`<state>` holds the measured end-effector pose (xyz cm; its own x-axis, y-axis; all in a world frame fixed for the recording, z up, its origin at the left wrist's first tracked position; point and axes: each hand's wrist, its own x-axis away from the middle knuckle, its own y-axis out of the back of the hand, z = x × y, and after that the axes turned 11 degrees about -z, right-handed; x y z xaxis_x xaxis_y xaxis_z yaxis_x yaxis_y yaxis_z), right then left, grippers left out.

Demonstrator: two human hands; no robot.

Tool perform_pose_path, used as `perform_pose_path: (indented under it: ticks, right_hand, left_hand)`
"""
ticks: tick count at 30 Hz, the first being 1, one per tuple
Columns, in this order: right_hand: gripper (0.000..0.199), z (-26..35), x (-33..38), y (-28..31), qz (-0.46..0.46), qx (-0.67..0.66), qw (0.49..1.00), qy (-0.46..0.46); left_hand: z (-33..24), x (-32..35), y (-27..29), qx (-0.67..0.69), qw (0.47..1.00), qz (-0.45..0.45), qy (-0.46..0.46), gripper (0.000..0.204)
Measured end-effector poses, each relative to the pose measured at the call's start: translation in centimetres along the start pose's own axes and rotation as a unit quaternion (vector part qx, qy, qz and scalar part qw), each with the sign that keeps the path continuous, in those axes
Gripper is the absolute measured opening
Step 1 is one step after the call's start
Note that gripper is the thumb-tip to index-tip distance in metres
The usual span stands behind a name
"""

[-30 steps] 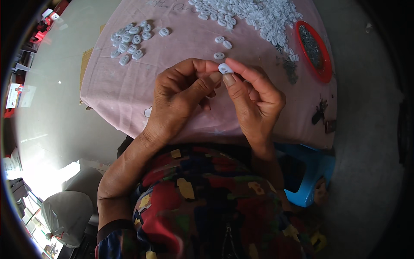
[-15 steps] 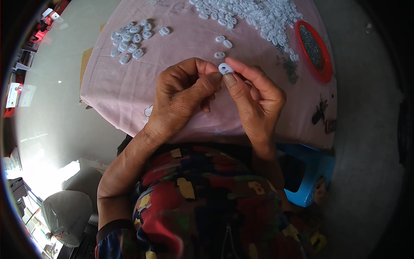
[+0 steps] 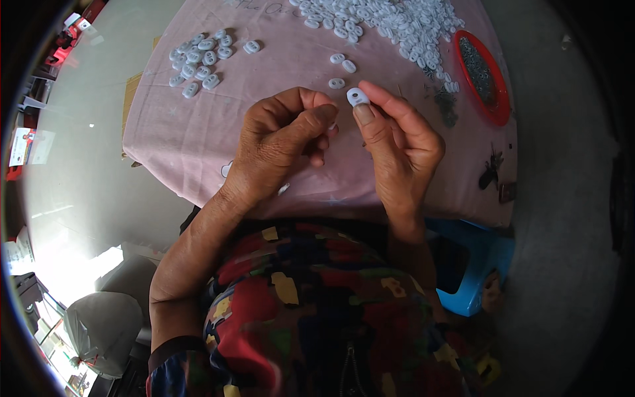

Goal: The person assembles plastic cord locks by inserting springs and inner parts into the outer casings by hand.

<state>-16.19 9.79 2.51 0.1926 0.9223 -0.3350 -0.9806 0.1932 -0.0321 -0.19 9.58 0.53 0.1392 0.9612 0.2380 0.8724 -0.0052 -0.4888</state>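
Note:
Between its thumb and index finger, my right hand [image 3: 402, 145] holds up a white oval plastic cord lock [image 3: 357, 96] with a dark hole in its face. My left hand [image 3: 274, 142] is beside it, thumb pressed to the curled index finger. A speck of white shows by its lower fingers, too small to name. The fingertips of the two hands are apart. Just beyond them, a few loose cord locks [image 3: 337, 83] lie on the pink cloth [image 3: 284, 63].
A large heap of white cord locks [image 3: 397, 23] covers the far right of the table. A smaller group [image 3: 198, 56] lies at far left. A red oval tray [image 3: 501, 114] holds small metal pieces, with more [image 3: 446, 106] spilled beside it. Keys [image 3: 489, 172] and a blue stool [image 3: 476, 298] are at right.
My right hand has moved slightly right with the cord lock, away from the left fingers. The left hand has stayed nearly in place, still pinched.

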Motion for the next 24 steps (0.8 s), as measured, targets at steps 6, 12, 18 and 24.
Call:
perform_pose_path:
  ticks: [6,12,18,24]
  right_hand:
    - [0.026,-3.2,-0.2,-0.9,-0.008,0.000,0.999,0.032]
    - [0.025,-4.2,-1.7,2.2,0.030,0.315,0.943,0.107]
    - [0.021,-3.8,-1.8,2.4,0.012,0.418,0.840,0.346]
    - [0.018,-1.4,5.0,-3.7,0.441,0.104,0.864,0.218]
  left_hand:
    - [2.6,-3.3,0.0,0.099,0.993,-0.053,-0.039,0.016]
    - [1.3,-2.7,1.8,0.136,0.990,-0.014,-0.020,0.019]
    - [-2.2,-1.2,5.3,0.107,0.992,0.006,-0.062,0.024]
    - [-2.3,3.0,9.5,0.151,0.987,-0.002,-0.052,0.023]
